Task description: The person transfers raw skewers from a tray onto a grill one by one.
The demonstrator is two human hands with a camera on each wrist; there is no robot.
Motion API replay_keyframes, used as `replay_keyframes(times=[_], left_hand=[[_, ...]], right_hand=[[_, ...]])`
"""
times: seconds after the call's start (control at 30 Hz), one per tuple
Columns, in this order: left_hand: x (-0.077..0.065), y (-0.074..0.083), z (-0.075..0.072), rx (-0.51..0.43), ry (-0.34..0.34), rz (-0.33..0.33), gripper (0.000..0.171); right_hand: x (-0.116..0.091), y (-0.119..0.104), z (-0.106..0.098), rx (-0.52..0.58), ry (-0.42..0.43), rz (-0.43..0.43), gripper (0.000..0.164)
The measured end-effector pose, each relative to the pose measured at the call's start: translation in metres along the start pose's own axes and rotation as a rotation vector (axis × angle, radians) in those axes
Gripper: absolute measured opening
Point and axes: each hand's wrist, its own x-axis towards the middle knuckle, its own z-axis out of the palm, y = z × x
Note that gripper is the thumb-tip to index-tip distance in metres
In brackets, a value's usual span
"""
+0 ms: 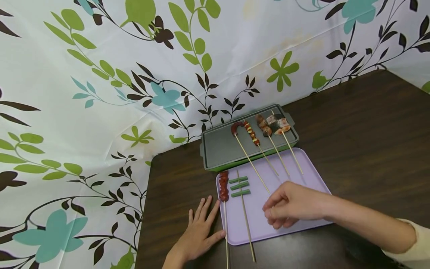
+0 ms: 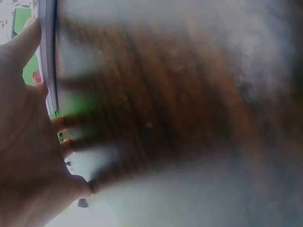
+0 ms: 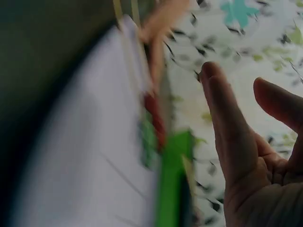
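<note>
My left hand (image 1: 198, 233) lies spread on the dark wooden table, its fingertips by the left edge of the lilac tray (image 1: 265, 233). Over the tray hovers my right hand (image 1: 295, 205), fingers loosely bent; the right wrist view shows a gap between thumb and fingers with nothing in it. Close to those fingers ends the stick of a curled dark-red skewer (image 1: 237, 127), on the grill pan (image 1: 218, 145). Beside it lie a red-and-yellow skewer (image 1: 252, 132), a brown ball skewer (image 1: 263, 125) and a fish skewer (image 1: 279, 124). A red meat skewer (image 1: 223, 186) and a green vegetable skewer (image 1: 240, 186) rest on the tray.
The grey-topped pan has a green side and stands behind the tray, near a patterned cloth (image 1: 228, 48) hanging at the back. Several sticks overhang the tray from the pan. Dark wooden table (image 1: 356, 130) stretches to the right.
</note>
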Motion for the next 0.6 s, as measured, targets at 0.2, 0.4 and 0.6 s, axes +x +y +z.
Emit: replay_keyframes(times=[0.2, 0.4, 0.6], left_hand=[[0.001, 0.0, 0.0, 0.006, -0.005, 0.001, 0.078], [0.0, 0.0, -0.001, 0.001, -0.023, -0.003, 0.078], [0.0, 0.0, 0.001, 0.002, -0.015, -0.002, 0.077]], right_hand=[[-0.002, 0.048, 0.021, 0.091, 0.055, -0.023, 0.039], [0.01, 0.067, 0.03, 0.166, 0.184, -0.012, 0.043], [0.026, 0.074, 0.037, 0.252, 0.177, 0.064, 0.044]])
